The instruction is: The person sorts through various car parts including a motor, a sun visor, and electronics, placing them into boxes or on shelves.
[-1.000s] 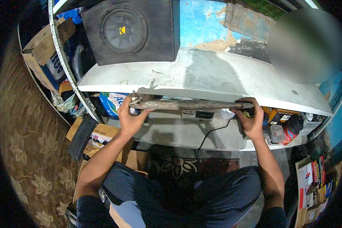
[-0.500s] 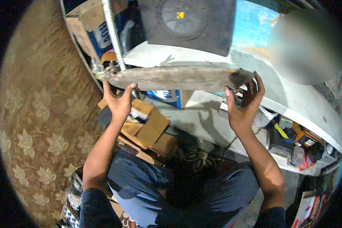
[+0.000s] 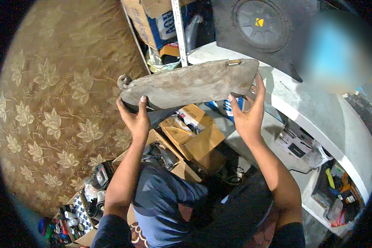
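Observation:
A worn, dirty grey-beige car sun visor (image 3: 186, 85) is held up lengthwise before me. A round hinge end (image 3: 124, 82) sticks out at its left tip, and a small clip bar (image 3: 234, 62) is set into its top edge near the right. My left hand (image 3: 137, 120) grips the lower left corner, thumb on the near face. Gripping the right end is my right hand (image 3: 250, 113), its thumb at the lower edge and its fingers around the side. The far face of the visor is hidden.
A curved white counter (image 3: 318, 111) bends along the right, bearing a black speaker box (image 3: 223, 33). Open cardboard boxes (image 3: 204, 140) stand below the visor. A brown patterned curtain (image 3: 58, 103) covers the left. A lower shelf holds a white box (image 3: 294, 142) and a tool bin (image 3: 335, 190).
The sun visor has turned from nearly edge-on to showing its broad face, its right end tipped up. My view has swung left. Both hands still hold the ends.

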A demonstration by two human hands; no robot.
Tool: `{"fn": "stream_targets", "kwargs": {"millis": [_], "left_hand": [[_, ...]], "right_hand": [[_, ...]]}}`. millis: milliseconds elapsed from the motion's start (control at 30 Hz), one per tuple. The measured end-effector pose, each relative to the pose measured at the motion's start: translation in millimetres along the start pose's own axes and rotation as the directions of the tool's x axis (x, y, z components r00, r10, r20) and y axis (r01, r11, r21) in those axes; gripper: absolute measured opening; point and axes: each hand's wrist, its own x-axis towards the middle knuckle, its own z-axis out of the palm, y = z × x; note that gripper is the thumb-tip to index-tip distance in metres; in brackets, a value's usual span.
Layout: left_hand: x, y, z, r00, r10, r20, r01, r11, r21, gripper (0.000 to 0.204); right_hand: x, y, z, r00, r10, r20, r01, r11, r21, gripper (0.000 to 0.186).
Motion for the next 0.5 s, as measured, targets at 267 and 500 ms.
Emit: {"fn": "stream_targets", "kwargs": {"millis": [267,500], "left_hand": [[5,-12,-17,0.983,-0.163,-0.086,0.173,0.975,0.138,0.056],[8,-5,-39,0.973,-0.153,-0.174,0.205,0.919,0.337,0.060]], "right_hand": [[4,32,77,0.991,-0.137,-0.005,0.134,0.974,-0.182,0.083],[-9,25,104,0.989,-0.149,0.005,0.144,0.942,-0.303,0.078]]}}
